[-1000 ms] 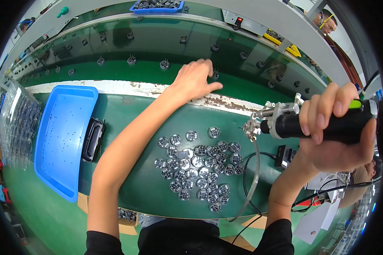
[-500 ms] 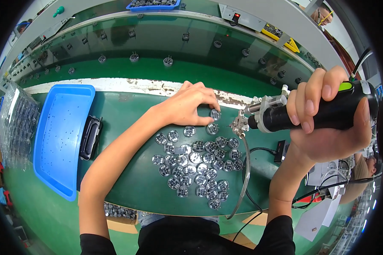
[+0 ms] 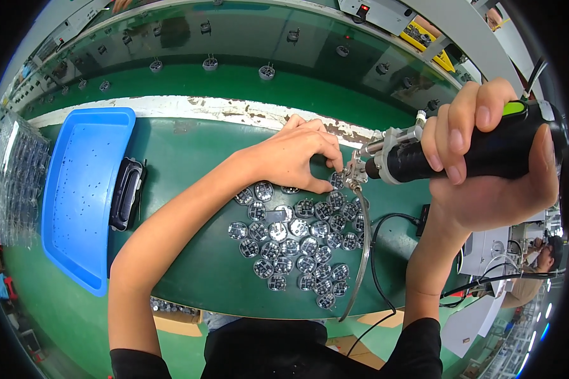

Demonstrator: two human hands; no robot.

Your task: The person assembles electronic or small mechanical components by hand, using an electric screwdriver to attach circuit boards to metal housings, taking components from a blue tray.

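Observation:
My left hand [image 3: 300,158] reaches over the bench, thumb and forefinger closed on a small round electronic part [image 3: 337,180], grey with a dark patterned face. My right hand [image 3: 480,164] is wrapped round a black electric screwdriver [image 3: 487,151] held sideways with a green patch on its body. Its metal nose [image 3: 356,170] points left and sits right beside the pinched part; whether they touch I cannot tell. From that nose a clear hose [image 3: 365,246] curves down. Below my left hand lie several similar round parts [image 3: 289,246] in a loose cluster, some partly hidden by the hand.
A blue tray [image 3: 82,202] with tiny dark specks stands at the left, beside a black holder [image 3: 128,192] and stacked clear plastic trays [image 3: 19,183]. Beyond the white ledge [image 3: 202,107], a green conveyor [image 3: 183,79] carries spaced parts. A black cable [image 3: 376,265] runs at the right.
My left hand has moved right and slightly nearer with its part, closing the gap to the screwdriver's nose. The whole view has shifted a little; my right hand keeps its grip.

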